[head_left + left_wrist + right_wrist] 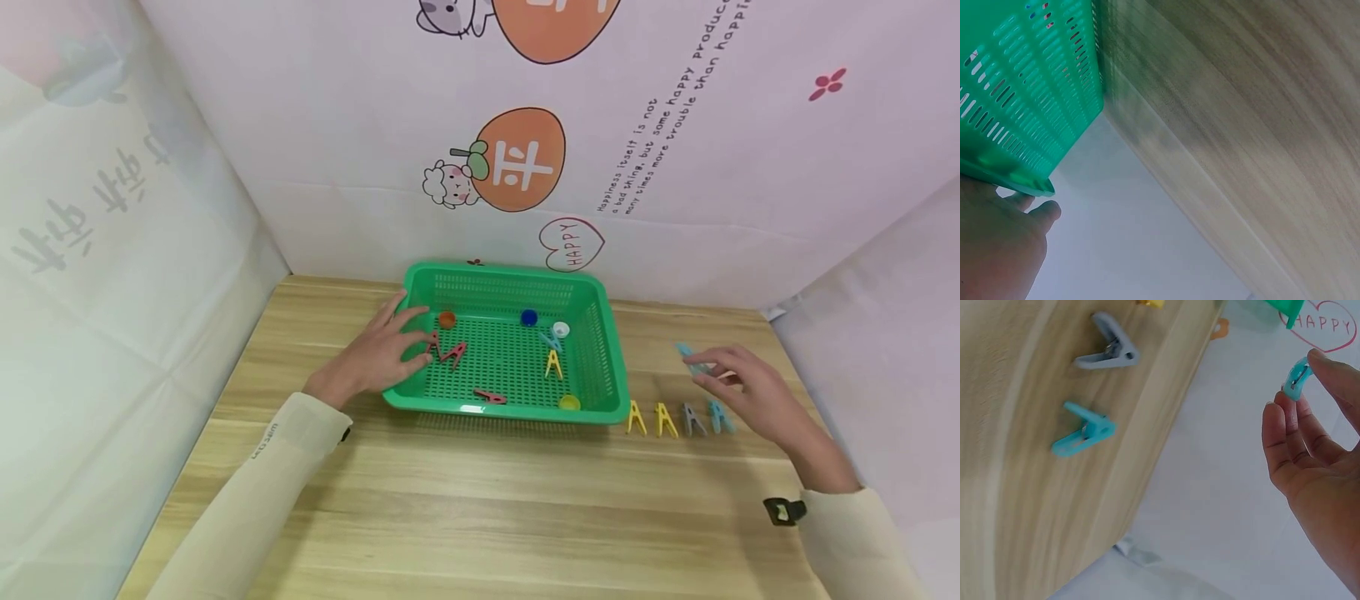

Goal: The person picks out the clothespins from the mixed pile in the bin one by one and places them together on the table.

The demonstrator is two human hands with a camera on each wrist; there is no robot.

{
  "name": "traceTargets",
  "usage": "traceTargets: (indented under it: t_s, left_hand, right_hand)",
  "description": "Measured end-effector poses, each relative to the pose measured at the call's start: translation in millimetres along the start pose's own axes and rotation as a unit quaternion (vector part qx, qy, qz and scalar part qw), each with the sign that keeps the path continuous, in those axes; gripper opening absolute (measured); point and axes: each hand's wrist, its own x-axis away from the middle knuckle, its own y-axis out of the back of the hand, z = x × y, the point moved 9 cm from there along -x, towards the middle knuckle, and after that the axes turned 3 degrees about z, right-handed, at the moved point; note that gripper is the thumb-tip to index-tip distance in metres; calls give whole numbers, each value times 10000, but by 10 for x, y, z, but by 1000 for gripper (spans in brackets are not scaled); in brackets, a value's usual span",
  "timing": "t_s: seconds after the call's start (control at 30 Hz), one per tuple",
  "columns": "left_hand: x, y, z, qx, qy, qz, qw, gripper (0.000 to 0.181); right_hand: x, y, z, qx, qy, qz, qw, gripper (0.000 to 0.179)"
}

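In the head view my left hand (378, 348) lies over the left rim of a green plastic basket (517, 417), its fingers spread and reaching inside. Just by those fingertips are two red clothespins, one of them the red clothespin (454, 354) on the basket floor. My right hand (750, 392) is raised over the table to the right of the basket. Between thumb and fingertips it pinches a light blue clothespin (1297, 379), held apart from the row below. That row has two yellow clothespins, a grey clothespin (693, 419) and another blue clothespin (721, 416).
Inside the basket lie another red clothespin (491, 396), a yellow clothespin (553, 364), a blue clothespin (551, 341), and orange, dark blue, white and yellow caps. A printed cloth (337, 167) hangs behind the wooden table (480, 517), with cloth on both sides too.
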Motion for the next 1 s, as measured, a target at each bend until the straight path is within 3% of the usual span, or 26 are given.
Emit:
traceTargets:
  t_s: [0.53, 1.0]
  left_hand:
    - [-2, -6, 8, -2, -1, -27, 10000, 44]
    - [-9, -20, 20, 25, -13, -37, 10000, 44]
  right_hand:
    - [390, 94, -421, 4, -332, -265, 9991, 29]
    - [635, 27, -915, 117, -805, -15, 9967, 29]
